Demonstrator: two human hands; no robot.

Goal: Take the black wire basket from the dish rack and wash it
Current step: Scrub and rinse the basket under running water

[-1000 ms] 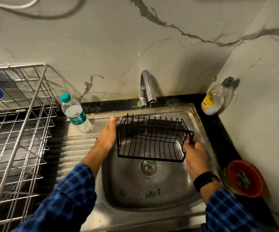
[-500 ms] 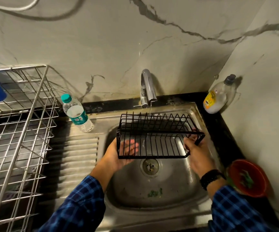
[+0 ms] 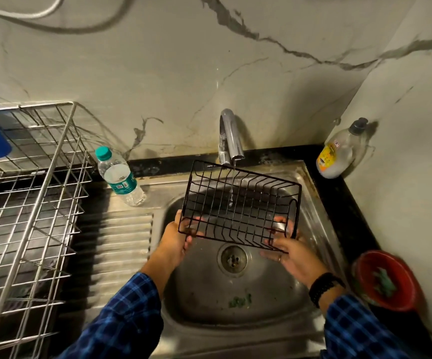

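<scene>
Sink [image 3: 269, 296], black wire basket [image 3: 238, 207] crosswise, opening upward

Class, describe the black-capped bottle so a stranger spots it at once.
Find the sink. A clear bottle stands on the black counter at its far right corner. Unlike the teal-capped water bottle on the left, it has a black cap and yellow label.

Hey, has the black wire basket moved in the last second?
Yes. The black wire basket has tipped, its far rim rising to just under the faucet.
</scene>
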